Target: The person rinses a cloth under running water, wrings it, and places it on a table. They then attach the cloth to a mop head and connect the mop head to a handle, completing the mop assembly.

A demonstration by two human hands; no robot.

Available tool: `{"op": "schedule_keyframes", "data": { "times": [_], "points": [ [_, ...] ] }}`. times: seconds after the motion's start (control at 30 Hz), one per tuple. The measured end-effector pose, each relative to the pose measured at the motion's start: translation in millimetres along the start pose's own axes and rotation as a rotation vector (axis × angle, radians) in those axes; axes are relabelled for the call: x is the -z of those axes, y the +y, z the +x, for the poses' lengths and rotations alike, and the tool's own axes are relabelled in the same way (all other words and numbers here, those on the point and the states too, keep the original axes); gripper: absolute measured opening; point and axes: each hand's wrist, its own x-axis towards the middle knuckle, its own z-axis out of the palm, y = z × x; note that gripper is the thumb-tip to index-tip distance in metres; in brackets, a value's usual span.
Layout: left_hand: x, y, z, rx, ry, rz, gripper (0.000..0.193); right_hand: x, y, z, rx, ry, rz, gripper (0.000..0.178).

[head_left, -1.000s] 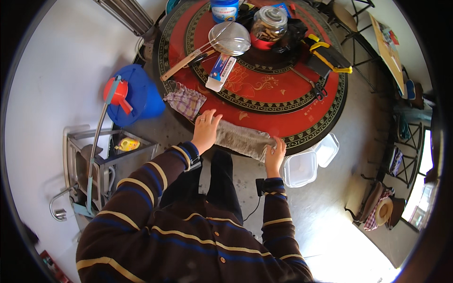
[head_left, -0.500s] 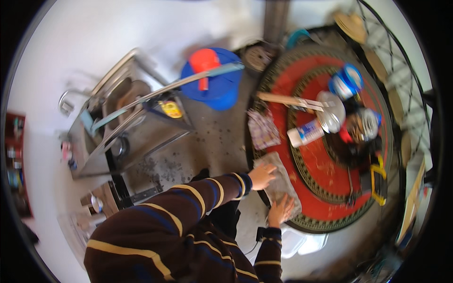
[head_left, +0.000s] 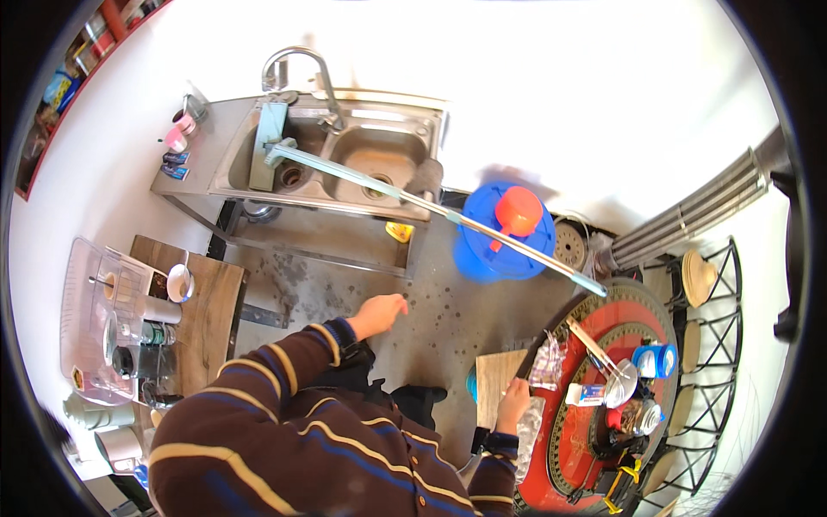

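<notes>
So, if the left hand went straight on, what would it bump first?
The left hand would probably meet the blue bucket first, though depth is unclear; it might pass above.

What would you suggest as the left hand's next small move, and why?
Perhaps reach the left hand toward the flat mop: the hand is over the floor with nothing visible in it, while the mop's handle slants across the double-basin sink and over the blue bucket.

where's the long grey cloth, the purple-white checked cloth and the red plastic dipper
Long grey cloth (head_left: 530,430): head view, middle of its visible part.
Purple-white checked cloth (head_left: 547,364): head view, middle of its fabric.
Red plastic dipper (head_left: 519,212): head view, its round bowl.
</notes>
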Motion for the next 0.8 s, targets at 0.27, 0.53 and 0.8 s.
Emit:
{"op": "schedule_keyframes", "data": {
  "times": [0.27, 0.53, 0.8],
  "points": [
    [160.7, -127.8, -76.8, 0.12, 0.487, -0.312, 0.022, -146.3, -251.8, 89.6, 0.408, -0.235, 0.215, 0.016],
    [208.4, -184.1, -97.0, 0.227, 0.766, -0.389, 0.016, -245.4, -364.0, 187.7, 0.744, -0.339, -0.079, 0.026],
    [248.0, -206.4, -32.9, 0.325, 0.857, -0.582, 0.016, -256.1, -308.5, 240.9, 0.646, -0.479, -0.581, 0.053]
  ]
}}
